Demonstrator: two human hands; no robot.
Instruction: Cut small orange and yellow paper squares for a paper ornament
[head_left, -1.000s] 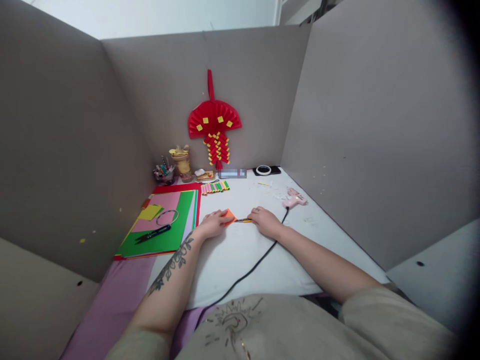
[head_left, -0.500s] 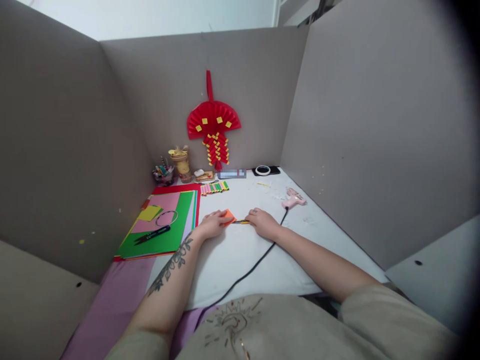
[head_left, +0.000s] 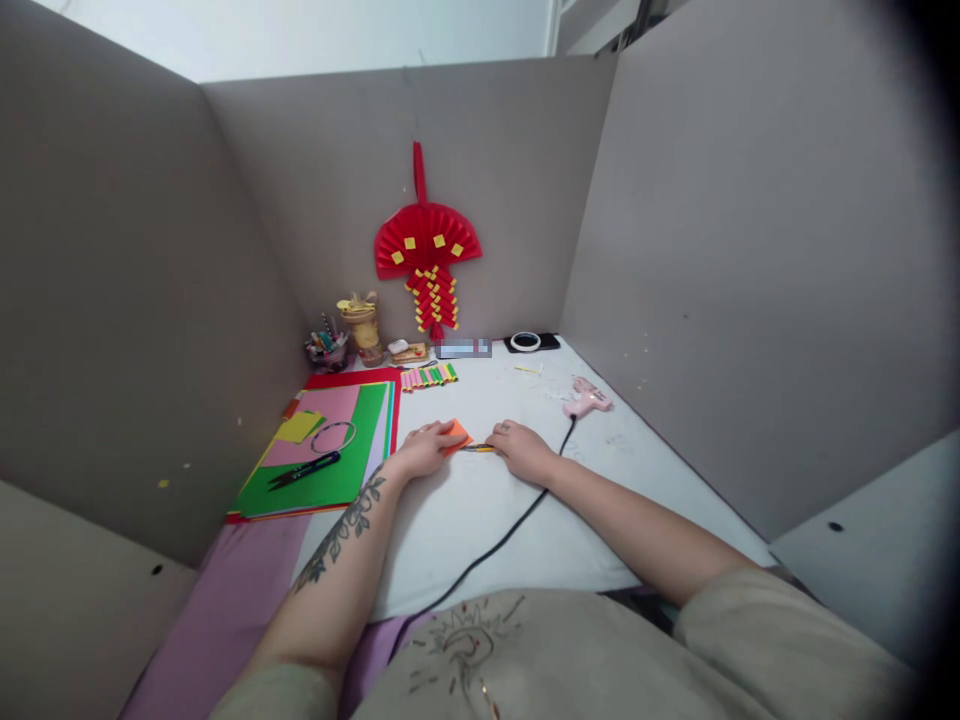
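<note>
as left grip (head_left: 426, 448) touches orange paper (head_left: 460, 433) | right grip (head_left: 520, 452) holds yellow stick (head_left: 478, 449)

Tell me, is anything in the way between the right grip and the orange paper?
Only the thin yellow-and-dark tool held in the right grip lies there, reaching toward the edge of the orange paper. Nothing else visible stands between them.

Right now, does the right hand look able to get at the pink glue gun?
Probably yes: the pink glue gun lies nearby, with only its black cord seen between. The right hand would likely need to release the yellow tool first.
</note>
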